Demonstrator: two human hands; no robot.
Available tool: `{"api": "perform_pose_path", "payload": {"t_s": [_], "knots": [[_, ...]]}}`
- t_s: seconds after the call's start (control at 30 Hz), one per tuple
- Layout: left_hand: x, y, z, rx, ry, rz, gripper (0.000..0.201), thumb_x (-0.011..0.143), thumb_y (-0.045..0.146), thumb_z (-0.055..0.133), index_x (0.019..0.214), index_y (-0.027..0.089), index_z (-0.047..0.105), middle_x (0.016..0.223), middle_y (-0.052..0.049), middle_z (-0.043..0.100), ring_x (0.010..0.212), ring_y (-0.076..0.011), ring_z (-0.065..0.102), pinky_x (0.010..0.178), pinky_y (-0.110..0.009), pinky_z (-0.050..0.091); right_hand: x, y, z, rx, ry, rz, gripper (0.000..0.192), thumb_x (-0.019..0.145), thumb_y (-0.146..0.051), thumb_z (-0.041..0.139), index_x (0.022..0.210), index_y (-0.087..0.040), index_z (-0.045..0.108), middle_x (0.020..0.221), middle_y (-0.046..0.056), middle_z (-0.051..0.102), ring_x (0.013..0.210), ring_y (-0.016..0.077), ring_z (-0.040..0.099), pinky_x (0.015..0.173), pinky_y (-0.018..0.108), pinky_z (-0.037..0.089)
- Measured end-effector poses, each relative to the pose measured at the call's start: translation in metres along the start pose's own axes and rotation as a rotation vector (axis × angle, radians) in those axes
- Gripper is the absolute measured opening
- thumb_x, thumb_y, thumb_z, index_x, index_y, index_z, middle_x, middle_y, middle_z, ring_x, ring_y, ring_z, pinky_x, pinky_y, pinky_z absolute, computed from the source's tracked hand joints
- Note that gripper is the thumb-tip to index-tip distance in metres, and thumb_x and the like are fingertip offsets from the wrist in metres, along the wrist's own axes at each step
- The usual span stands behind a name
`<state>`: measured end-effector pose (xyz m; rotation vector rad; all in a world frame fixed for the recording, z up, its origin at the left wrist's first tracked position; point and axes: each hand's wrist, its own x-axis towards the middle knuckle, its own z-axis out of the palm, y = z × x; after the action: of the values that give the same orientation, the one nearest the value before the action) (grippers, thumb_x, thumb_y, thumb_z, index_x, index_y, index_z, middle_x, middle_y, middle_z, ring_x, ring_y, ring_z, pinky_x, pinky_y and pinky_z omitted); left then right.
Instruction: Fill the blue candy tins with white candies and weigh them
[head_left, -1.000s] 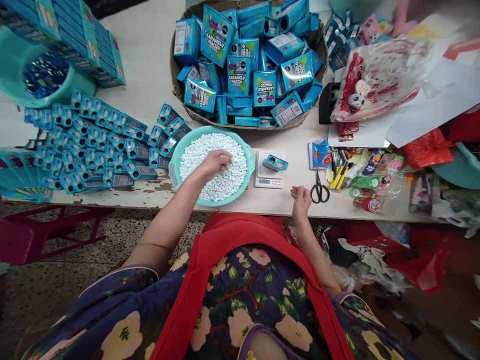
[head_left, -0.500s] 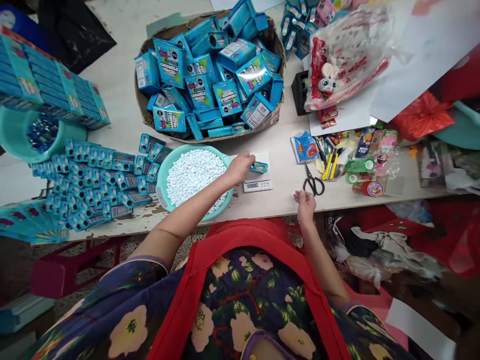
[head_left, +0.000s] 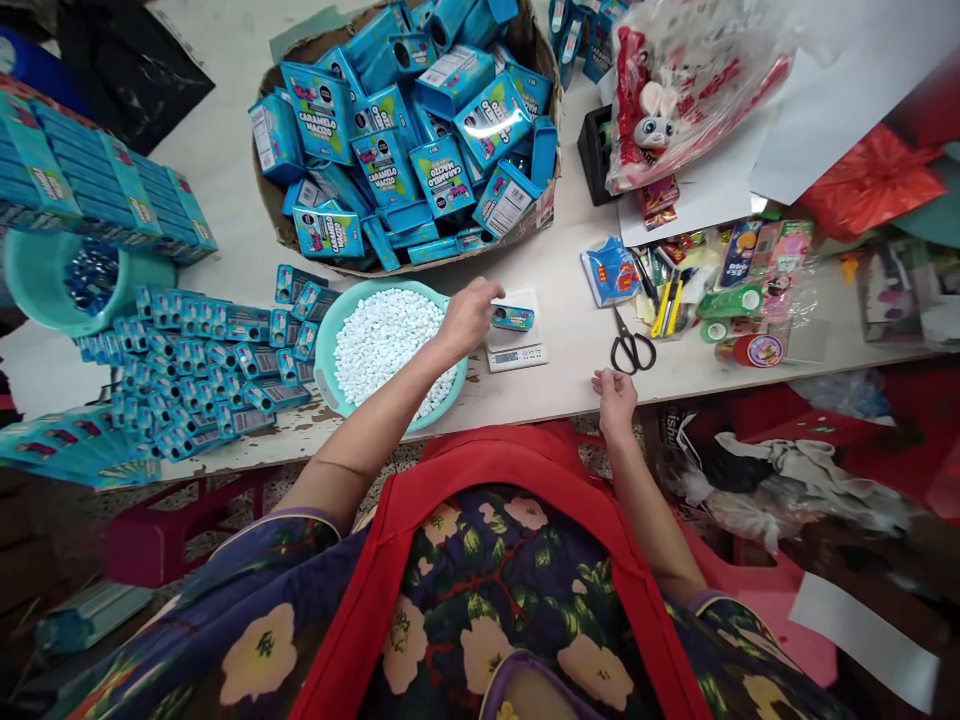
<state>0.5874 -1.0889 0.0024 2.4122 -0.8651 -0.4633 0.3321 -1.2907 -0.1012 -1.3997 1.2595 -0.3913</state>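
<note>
My left hand hovers between the tub of white candies and the scale, fingers pinched together; anything small between the fingertips is hidden. Beside it, a small blue candy tin lies flat on the white digital scale, apart from my fingers. The turquoise tub is full of small white candies, and my left forearm passes over it. My right hand rests at the table's front edge with its fingers loosely curled in, nothing visible in them. Black-handled scissors lie just beyond it.
A cardboard box of blue tins stands at the back. Many small blue boxes spread left, near a turquoise bucket. Utility knives, tape and a plastic bag with a rabbit figure lie right.
My left hand has drawn slightly left off the tin, which now shows whole on the scale. My right hand stays by the scissors, its fingers a little more curled. The view has shifted slightly.
</note>
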Motion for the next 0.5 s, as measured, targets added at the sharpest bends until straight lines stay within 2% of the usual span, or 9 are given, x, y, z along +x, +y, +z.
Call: {"api": "perform_pose_path", "payload": {"t_s": [0.17, 0.33, 0.43, 0.5], "knots": [[-0.024, -0.020, -0.022, -0.093, 0.168, -0.081, 0.016, 0.085, 0.015, 0.052, 0.091, 0.020, 0.065, 0.095, -0.006, 0.067, 0.085, -0.0198, 0.061, 0.080, -0.033, 0.046, -0.013, 0.000, -0.009, -0.042, 0.021, 0.006, 0.047, 0.069, -0.061, 0.070, 0.085, -0.020, 0.054, 0.084, 0.004, 0.071, 0.073, 0.0147, 0.067, 0.075, 0.034, 0.055], [-0.058, -0.054, -0.027, -0.113, 0.218, -0.139, 0.012, 0.086, 0.021, 0.054, 0.087, 0.020, 0.066, 0.092, -0.006, 0.070, 0.086, -0.0206, 0.062, 0.079, -0.033, 0.047, -0.036, 0.000, -0.008, -0.121, 0.024, -0.009, 0.047, 0.068, -0.062, 0.067, 0.082, -0.020, 0.053, 0.078, 0.002, 0.068, 0.071, 0.0163, 0.065, 0.075, 0.038, 0.054], [-0.066, -0.065, -0.023, -0.104, 0.206, -0.144, 0.013, 0.086, 0.022, 0.054, 0.087, 0.020, 0.067, 0.092, -0.006, 0.071, 0.087, -0.0214, 0.063, 0.079, -0.032, 0.047, -0.058, -0.022, -0.005, -0.208, -0.014, -0.039, 0.044, 0.063, -0.057, 0.074, 0.078, -0.019, 0.058, 0.073, 0.002, 0.066, 0.073, 0.0193, 0.064, 0.079, 0.042, 0.053], [-0.063, -0.064, -0.019, -0.087, 0.183, -0.129, 0.014, 0.087, 0.023, 0.053, 0.089, 0.020, 0.067, 0.094, -0.006, 0.071, 0.089, -0.0221, 0.063, 0.079, -0.033, 0.047, -0.081, -0.057, -0.002, -0.249, -0.065, -0.089, 0.042, 0.063, -0.053, 0.078, 0.083, -0.018, 0.063, 0.081, 0.005, 0.069, 0.081, 0.0219, 0.065, 0.083, 0.044, 0.053]]}}
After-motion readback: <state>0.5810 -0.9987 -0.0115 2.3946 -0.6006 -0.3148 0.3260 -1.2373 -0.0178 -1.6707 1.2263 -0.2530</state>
